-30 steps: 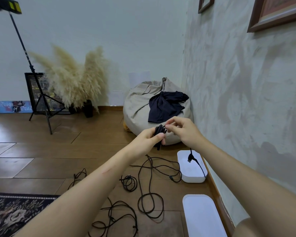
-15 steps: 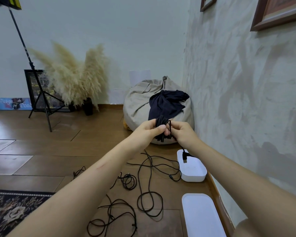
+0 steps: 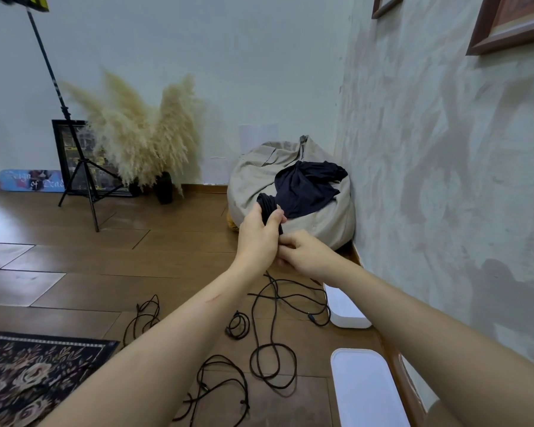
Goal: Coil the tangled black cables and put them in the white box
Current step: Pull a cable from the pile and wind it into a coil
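A person's left hand grips a coiled cable at chest height, fingers and thumb wrapped tightly round the middle of the black bundle, whose looped top stands clear above the fist. The right hand sits just below and touching the left. Its fingers are curled in on the bundle's lower end, where a dark strand shows between them; how much of the cable it has hold of is hidden by the knuckles. A strand drops from under the hands to the loose cables, which sprawl in tangled loops across the wooden floor below and nearer the person than both hands. The white box stands on the floor below the right hand, against the wall and partly covered by the right forearm. A white lid lies flat further back towards the person under the same arm. Beyond the hands a beanbag slumps in the corner with a dark cloth draped over it. Far off to the left of the left hand, a blue board leaning at the skirting reads "Reign of", then a blurred word beginning "Dea". It lies beside a tripod stand, a framed picture and dried pampas grass. A patterned rug lies below the left forearm.
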The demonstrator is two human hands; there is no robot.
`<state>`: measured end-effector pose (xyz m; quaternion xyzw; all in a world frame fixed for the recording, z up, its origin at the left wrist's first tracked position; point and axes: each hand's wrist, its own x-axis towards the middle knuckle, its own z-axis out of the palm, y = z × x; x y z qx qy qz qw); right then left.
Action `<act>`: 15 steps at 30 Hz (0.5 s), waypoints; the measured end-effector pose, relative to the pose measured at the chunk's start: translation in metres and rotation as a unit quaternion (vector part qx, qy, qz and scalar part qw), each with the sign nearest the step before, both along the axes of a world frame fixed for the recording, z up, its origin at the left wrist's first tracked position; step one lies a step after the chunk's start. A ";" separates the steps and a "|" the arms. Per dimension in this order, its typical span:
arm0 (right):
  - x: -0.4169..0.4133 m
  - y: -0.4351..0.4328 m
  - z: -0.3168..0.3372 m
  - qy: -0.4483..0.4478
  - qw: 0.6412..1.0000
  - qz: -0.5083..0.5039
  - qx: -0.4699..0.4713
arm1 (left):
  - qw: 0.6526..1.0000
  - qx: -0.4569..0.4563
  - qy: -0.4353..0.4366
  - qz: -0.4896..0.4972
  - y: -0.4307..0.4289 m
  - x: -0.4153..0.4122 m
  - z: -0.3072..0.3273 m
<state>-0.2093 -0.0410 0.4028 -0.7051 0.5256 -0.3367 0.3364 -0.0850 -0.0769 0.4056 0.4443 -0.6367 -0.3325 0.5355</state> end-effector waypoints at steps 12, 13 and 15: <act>-0.037 -0.002 0.002 0.134 0.978 -0.039 -0.152 | 0.979 0.034 -0.119 -0.159 -0.009 0.016 -0.010; -0.037 -0.003 0.001 0.136 0.976 -0.050 -0.164 | 0.980 0.037 -0.113 -0.159 -0.009 0.017 -0.009; -0.036 -0.005 0.000 0.133 0.970 -0.079 -0.187 | 0.980 0.043 -0.109 -0.159 -0.009 0.019 -0.006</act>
